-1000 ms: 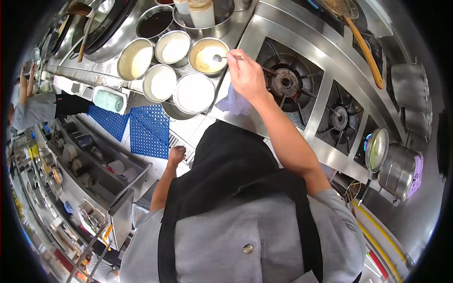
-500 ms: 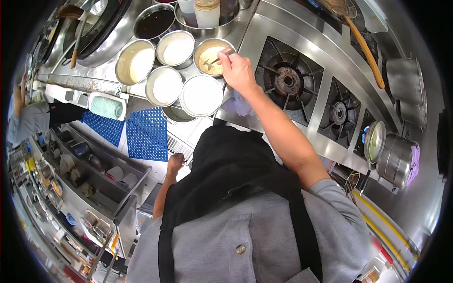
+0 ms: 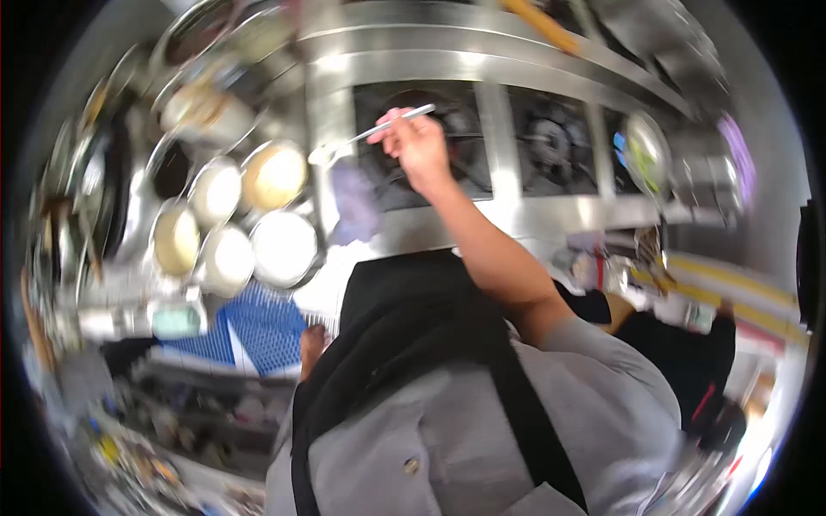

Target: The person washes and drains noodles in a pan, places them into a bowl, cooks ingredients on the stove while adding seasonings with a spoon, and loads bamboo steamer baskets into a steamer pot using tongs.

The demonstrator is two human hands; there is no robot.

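My right hand is closed around the thin metal handle of a spoon. The spoon's left end carries a small pale heap, blurred by motion. Below the hand is a gas burner; a round metal pot with a yellowish powder or paste stands to the left of the spoon. Around that pot sit several similar pots, one filled with something white. My left hand hangs low beside my black apron, away from the counter. Its fingers are smeared, and I see nothing in it.
A pale purple plastic bag or cloth lies on the steel counter edge. A pan stands by a blue flame at the right. Another person in black clothing is close at my right. Blue mats cover the floor at left.
My right hand has lifted the spoon out of the yellowish pot and carried it over the burner. The view has swung right, and a person now shows at my right side.
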